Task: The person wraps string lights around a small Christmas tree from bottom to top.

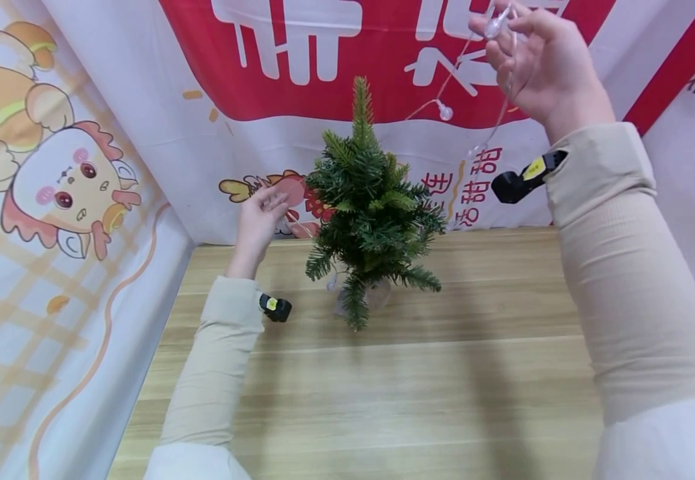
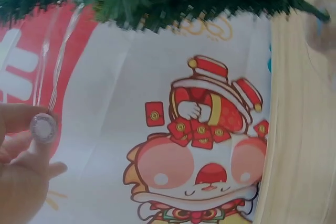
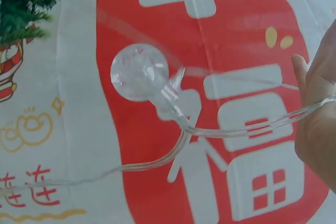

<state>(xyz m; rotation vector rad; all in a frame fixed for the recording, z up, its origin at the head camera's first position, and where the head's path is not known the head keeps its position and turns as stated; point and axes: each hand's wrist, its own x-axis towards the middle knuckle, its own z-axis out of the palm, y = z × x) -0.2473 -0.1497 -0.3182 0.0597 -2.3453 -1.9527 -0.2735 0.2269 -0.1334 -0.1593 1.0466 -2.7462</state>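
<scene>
A small green artificial Christmas tree stands on the wooden table between my hands. To its left, my left hand pinches the clear wire of a string of fairy lights; a round bulb sits at the fingertips in the left wrist view. Raised high at the right, my right hand holds another stretch of the wire, with a clear bulb by its fingers. From there the string hangs down towards the back of the tree, and one dangling bulb shows large in the right wrist view.
The wooden table reaches forward to a printed cloth backdrop with red and white patterns. At the left hangs a cloth with a cartoon animal. Low by the tree's base, a bulb hangs among the branches.
</scene>
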